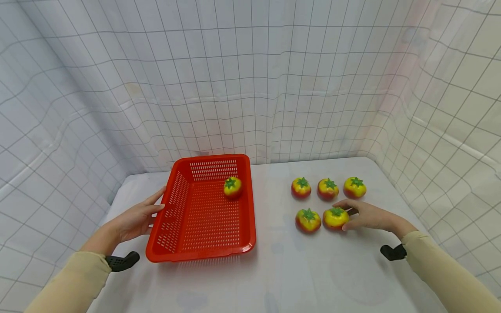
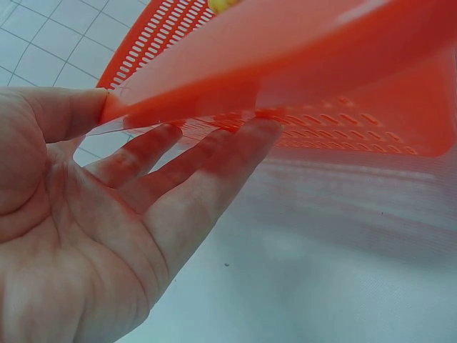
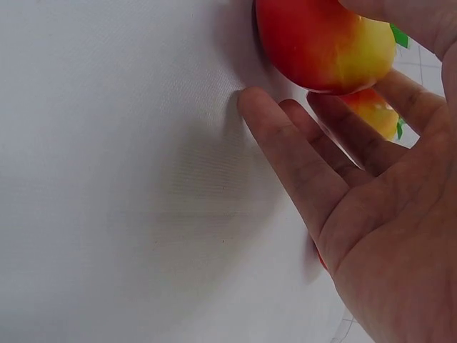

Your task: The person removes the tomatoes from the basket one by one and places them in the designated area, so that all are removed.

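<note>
My left hand (image 1: 135, 221) holds the left side of a red plastic basket (image 1: 203, 252), thumb at its rim and fingers under the outer wall. In the left wrist view, the thumb (image 2: 71, 114) presses the basket's edge. One red-and-yellow tomato (image 1: 233, 188) with a green leafy top lies inside, towards the back right. My right hand (image 1: 365, 216) has its thumb and index finger on opposite sides of another tomato (image 1: 335, 218), which sits on the table. The right wrist view shows the remaining fingers (image 3: 285, 143) stretched out beside that tomato.
Left of the right hand's tomato is another tomato (image 1: 308, 221). Behind stand three more in a row: a left one (image 1: 301, 188), a middle one (image 1: 328, 189) and a right one (image 1: 355, 188). White gridded curtains (image 1: 250, 87) enclose the white table (image 1: 289, 278).
</note>
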The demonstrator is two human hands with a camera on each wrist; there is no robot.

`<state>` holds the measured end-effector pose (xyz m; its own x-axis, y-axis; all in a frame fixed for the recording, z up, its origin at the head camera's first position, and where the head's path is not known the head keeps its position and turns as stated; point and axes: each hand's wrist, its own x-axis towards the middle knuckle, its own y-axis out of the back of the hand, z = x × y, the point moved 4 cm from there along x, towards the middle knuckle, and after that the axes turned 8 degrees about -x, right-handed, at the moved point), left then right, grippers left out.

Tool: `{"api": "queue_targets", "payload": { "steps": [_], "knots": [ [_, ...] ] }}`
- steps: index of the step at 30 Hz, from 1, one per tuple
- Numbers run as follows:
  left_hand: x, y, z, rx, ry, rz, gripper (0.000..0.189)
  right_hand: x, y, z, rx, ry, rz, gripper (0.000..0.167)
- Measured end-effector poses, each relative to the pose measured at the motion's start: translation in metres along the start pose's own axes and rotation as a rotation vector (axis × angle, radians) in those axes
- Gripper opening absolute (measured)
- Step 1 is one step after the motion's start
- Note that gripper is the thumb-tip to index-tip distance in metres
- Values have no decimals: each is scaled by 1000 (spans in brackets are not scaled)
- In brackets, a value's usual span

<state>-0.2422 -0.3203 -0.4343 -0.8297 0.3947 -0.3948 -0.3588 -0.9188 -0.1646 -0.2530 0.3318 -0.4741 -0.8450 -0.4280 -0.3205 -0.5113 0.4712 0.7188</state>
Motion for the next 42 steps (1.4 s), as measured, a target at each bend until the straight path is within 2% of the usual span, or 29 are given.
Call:
{"api": "queue_targets", "payload": {
  "steps": [14, 27, 35, 42],
  "knots": [
    [0, 2, -1, -10, 4, 4, 71, -4, 5, 1, -16, -2, -9, 69],
    [2, 2, 0, -5, 2, -8, 72, -16, 28, -3, 5, 38, 22, 72],
    [1, 1, 0, -3, 3, -13, 72, -14, 41, -17, -31, 73, 63, 67],
    [0, 0, 2, -7, 10, -1, 73, -5, 52, -46, -82, 113, 104, 67]
  ]
}}
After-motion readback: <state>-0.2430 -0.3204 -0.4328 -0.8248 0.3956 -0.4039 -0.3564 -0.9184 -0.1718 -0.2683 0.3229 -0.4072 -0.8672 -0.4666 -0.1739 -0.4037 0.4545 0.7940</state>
